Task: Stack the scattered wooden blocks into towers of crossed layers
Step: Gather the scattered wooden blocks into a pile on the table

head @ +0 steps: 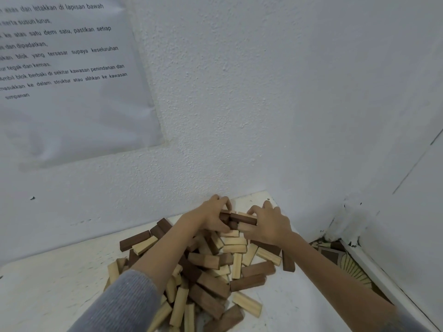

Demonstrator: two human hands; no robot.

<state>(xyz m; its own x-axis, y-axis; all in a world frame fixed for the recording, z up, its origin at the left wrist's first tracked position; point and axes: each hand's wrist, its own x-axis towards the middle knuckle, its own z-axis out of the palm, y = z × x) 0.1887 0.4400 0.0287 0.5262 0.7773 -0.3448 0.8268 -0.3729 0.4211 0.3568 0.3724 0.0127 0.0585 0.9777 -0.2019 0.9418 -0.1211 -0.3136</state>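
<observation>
- My left hand [211, 218] and right hand [269, 224] both clasp a cluster of dark and pale blocks [243, 219] at the far edge of the pile [215, 276].
- I judge I'm squaring up an early layer; next, blocks need laying crosswise on top.

wooden blocks [206, 261]: oblong, pale and dark brown | loose heap, lying at all angles on bench [60, 288] | small cluster [243, 219] at heap's far end, dark block topmost, gripped between left hand [212, 215] and right hand [269, 225]
</observation>
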